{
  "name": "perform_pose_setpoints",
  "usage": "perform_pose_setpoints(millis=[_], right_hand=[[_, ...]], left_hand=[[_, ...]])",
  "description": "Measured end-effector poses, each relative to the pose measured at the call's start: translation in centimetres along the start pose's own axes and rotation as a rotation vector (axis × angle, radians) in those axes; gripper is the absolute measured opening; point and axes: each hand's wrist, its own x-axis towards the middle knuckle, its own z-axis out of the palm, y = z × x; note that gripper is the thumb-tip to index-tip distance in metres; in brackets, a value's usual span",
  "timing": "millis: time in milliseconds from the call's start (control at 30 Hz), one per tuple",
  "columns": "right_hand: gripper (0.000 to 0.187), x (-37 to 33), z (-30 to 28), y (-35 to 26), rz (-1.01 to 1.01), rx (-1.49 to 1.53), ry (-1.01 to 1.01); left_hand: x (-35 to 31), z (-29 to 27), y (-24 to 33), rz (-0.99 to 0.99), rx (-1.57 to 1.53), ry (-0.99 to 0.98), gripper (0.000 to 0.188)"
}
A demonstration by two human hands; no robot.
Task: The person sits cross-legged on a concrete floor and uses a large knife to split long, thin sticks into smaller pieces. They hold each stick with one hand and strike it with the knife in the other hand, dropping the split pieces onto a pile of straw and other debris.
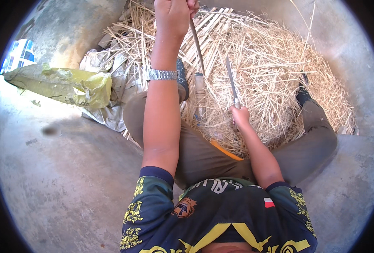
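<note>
My left hand (172, 16) is raised at the top edge of the view, partly cut off, its fingers closed round a thin dark stick (197, 44). The stick slants down toward the straw. Lower and to the right, my right hand (239, 114) grips the handle of a knife (231, 78), whose long narrow blade points up and away from me. Blade and stick are apart. Between them and my legs, a short pale cylindrical piece (200, 95) lies upright in the view on the straw.
A large heap of straw and thin split strips (271, 59) spreads between and beyond my bent legs. At left lies a torn yellow-green sack (77, 86) beside whitish crumpled sheeting (111, 116). An orange strip (226, 149) rests by my thigh. Concrete floor (69, 177) surrounds me.
</note>
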Motion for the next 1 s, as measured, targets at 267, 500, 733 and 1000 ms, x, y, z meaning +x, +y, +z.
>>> perform_pose_setpoints(millis=[267, 500, 733, 1000], right_hand=[[0.021, 0.1, 0.8, -1.1, -0.071, 0.013, -0.092], [0.025, -1.7, 2.0, -2.5, -0.264, 0.125, 0.006], [0.025, -1.0, 3.8, 0.4, -0.280, -0.068, 0.066], [0.027, 0.0, 2.4, 1.5, -0.044, -0.253, -0.043]], left_hand=[[0.5, 0.1, -1.6, 0.004, -0.024, 0.073, 0.033], [0.0, -0.1, -3.9, 0.031, 0.006, 0.263, 0.033], [-0.7, 0.7, -3.4, 0.140, 0.152, 0.354, 0.034], [-0.4, 1.6, -6.7, 0.346, 0.338, 0.412, 0.035]])
